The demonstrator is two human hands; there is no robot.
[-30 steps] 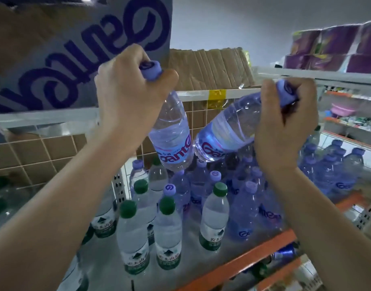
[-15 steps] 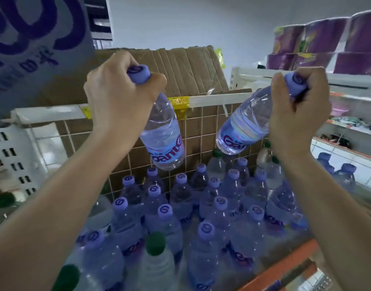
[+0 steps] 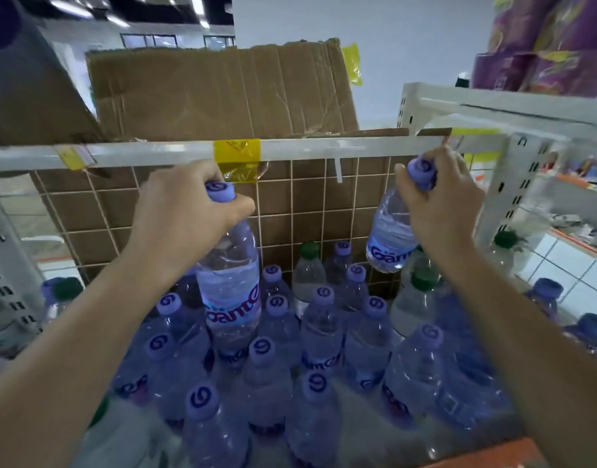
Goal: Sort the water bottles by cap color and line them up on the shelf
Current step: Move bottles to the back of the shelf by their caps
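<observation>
My left hand [image 3: 185,214] grips the neck of a purple-capped water bottle [image 3: 231,282], upright and low among the standing bottles. My right hand [image 3: 438,204] grips another purple-capped bottle [image 3: 390,244] by its neck, held higher above the back right of the group. Several purple-capped bottles [image 3: 320,319] stand crowded on the shelf below. Green-capped bottles [image 3: 308,265] stand at the back, with one [image 3: 422,292] under my right hand and another [image 3: 65,292] at the far left.
A wire grid backed with brown cardboard [image 3: 324,211] closes the shelf's rear. The upper shelf's white rail [image 3: 155,152] carries yellow tape above my hands. A white upright [image 3: 513,184] stands right. The orange shelf edge [image 3: 486,450] runs along the front right.
Both hands have come down with their bottles toward the purple-capped group. The left bottle now hangs upright among them; the right bottle has tipped closer to upright. The view has shifted right.
</observation>
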